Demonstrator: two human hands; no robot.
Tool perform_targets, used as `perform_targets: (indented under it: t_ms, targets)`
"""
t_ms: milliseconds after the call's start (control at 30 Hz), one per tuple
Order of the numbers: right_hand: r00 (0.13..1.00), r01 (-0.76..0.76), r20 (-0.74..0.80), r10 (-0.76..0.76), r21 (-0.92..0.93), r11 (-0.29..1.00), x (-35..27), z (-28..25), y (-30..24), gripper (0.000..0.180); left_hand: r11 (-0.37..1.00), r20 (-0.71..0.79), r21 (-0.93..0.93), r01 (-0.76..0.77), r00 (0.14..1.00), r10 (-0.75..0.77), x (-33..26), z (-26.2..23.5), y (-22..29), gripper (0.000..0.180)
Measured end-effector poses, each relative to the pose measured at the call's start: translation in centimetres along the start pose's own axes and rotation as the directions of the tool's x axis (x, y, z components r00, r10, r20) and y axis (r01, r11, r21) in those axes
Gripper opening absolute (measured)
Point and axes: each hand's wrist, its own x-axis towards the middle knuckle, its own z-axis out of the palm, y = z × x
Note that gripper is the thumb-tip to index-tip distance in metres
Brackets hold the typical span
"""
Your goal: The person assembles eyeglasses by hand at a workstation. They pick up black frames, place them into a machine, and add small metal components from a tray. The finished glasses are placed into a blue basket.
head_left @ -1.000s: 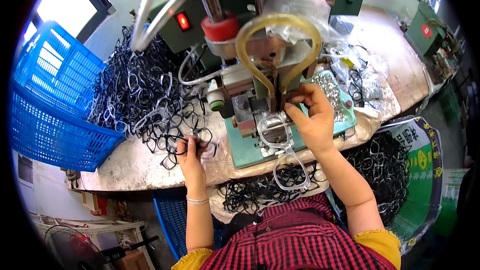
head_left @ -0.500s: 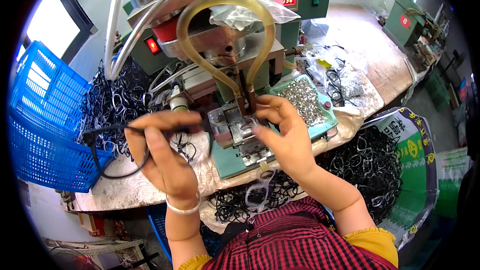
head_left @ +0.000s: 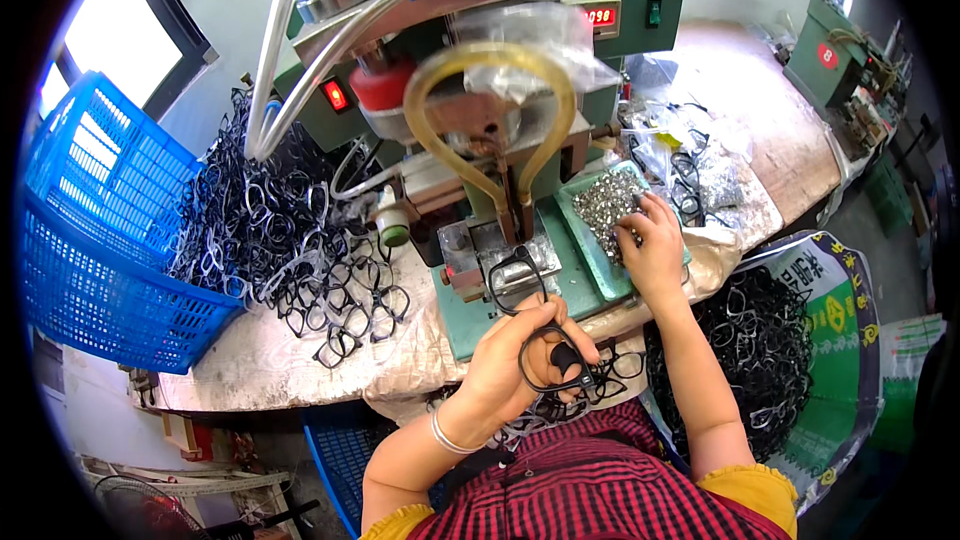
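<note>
1. My left hand (head_left: 515,365) was closed around a black eyeglass frame (head_left: 535,340), gripping it by its lower rim just in front of the green machine base (head_left: 560,285).
2. The frame's upper lens ring lay over the small metal fixture (head_left: 500,260) under the press head, while the lower ring sat in my palm between thumb and fingers.
3. My right hand (head_left: 650,245) reached into the green tray (head_left: 590,250) to the right of the fixture, fingertips curled down onto the heap of small silvery metal parts (head_left: 605,205); whether it had pinched one I could not tell.
4. A yellowish loop of tubing (head_left: 490,100) hung from the machine straight above the fixture.
5. To my left a big pile of black frames (head_left: 280,230) spread across the covered tabletop (head_left: 300,360), touching the blue plastic basket (head_left: 90,240) at the edge.
6. To my right, below the tabletop edge, an open sack (head_left: 830,340) was filled with more black frames.
7. More frames lay in my lap, just under my left wrist with its bangle (head_left: 447,435).
</note>
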Motion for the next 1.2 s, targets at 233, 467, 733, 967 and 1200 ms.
perform_targets:
  t_ms: [233,467,733,967,1200]
  targets:
    - [0.986,0.134,0.114,-0.123,-0.087,0.987,4.2,4.4,-4.0,0.019,0.987,0.047,0.154,-0.040,0.998,0.033,0.3,-1.4,0.3,0.029]
    - [0.986,0.138,0.110,-0.122,-0.143,0.980,0.8,-0.4,-1.4,0.012,0.725,-0.235,0.647,-0.235,0.844,0.482,-7.8,-9.4,-3.8,0.011]
    - [0.856,-0.393,0.185,0.482,0.839,0.376,0.1,0.6,0.8,0.007,0.159,-0.155,0.987,0.014,0.305,0.939,-9.0,-13.2,6.1,0.010]
    - [0.887,-0.348,0.195,0.419,0.879,0.327,1.8,1.5,-2.6,0.017,-0.115,-0.257,0.677,0.727,0.379,0.889,1.2,-21.3,8.6,0.027]
    - [0.931,-0.339,0.039,0.363,0.460,0.821,-2.6,-4.4,-0.2,0.013,0.049,-0.159,0.957,0.286,0.378,0.912,-0.9,-25.8,5.2,0.019]
